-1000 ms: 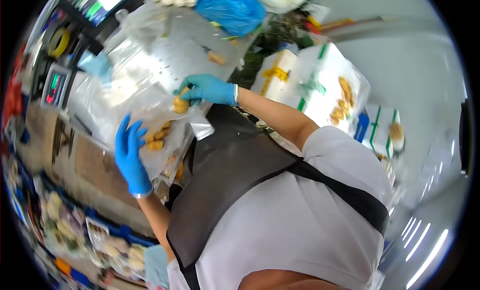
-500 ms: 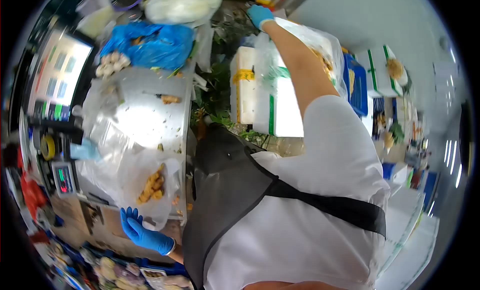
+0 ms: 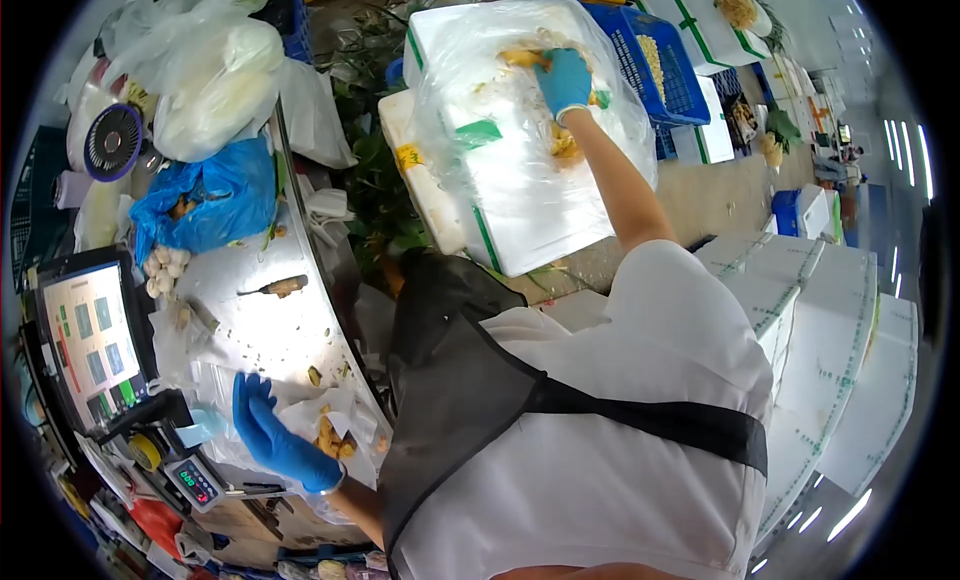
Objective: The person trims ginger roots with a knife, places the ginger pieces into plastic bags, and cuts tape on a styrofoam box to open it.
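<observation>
My left hand (image 3: 285,454), in a blue glove, is raised over the near end of the metal table (image 3: 262,325) with its fingers apart and nothing in them. Beside it, pieces of ginger (image 3: 333,438) lie on a clear plastic bag. My right hand (image 3: 567,82), in a teal glove, is over the plastic-covered white foam box (image 3: 530,185). Its fingers are closed on a piece of yellow-brown ginger (image 3: 520,58). More ginger (image 3: 565,143) lies under the plastic below that hand. A small knife with a brown handle (image 3: 286,286) rests on the table.
At the left stand a lit screen (image 3: 95,330) and a scale display (image 3: 194,480). Garlic bulbs (image 3: 164,269), a blue bag (image 3: 215,195) and a small fan (image 3: 113,143) are farther up. A blue basket (image 3: 665,70) adjoins the foam box; white boxes (image 3: 815,345) are stacked at right.
The view has turned toward the foam box. My right hand has left the ginger at the table and reached across to the ginger on the box. My left hand has stayed raised near the table.
</observation>
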